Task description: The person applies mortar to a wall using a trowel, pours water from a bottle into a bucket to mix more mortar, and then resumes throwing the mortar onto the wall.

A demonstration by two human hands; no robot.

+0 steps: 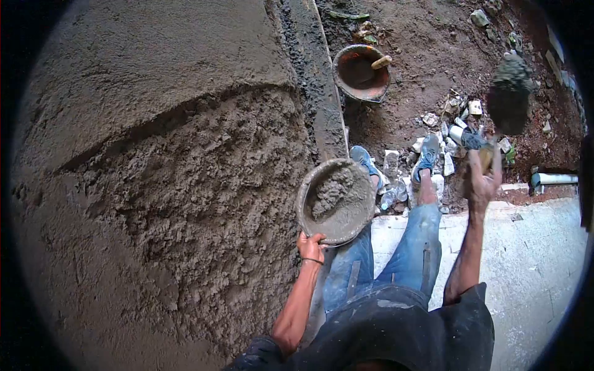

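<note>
**Mortar in Both Hands at a Half-Coated Wall**

Seen from above, a person in jeans stands beside a wall (185, 185) coated in rough, wet grey plaster. The left hand (311, 246) grips the near rim of a round mortar pan (336, 201), fingers curled over the edge. The pan is held at about knee height, just beside the wall, and is partly filled with grey mix. The right hand (482, 179) is raised out to the side with its fingers closed around the handle of a trowel (508, 99). The blade carries a dark heap of mortar (slightly blurred). Below are blue shoes (428, 151) among rubble (445, 130) on the earth floor. A second pan (362, 73) sits on the ground farther along the wall's foot with a wooden handle resting in it. A white pipe (554, 179) lies at the right.
</note>
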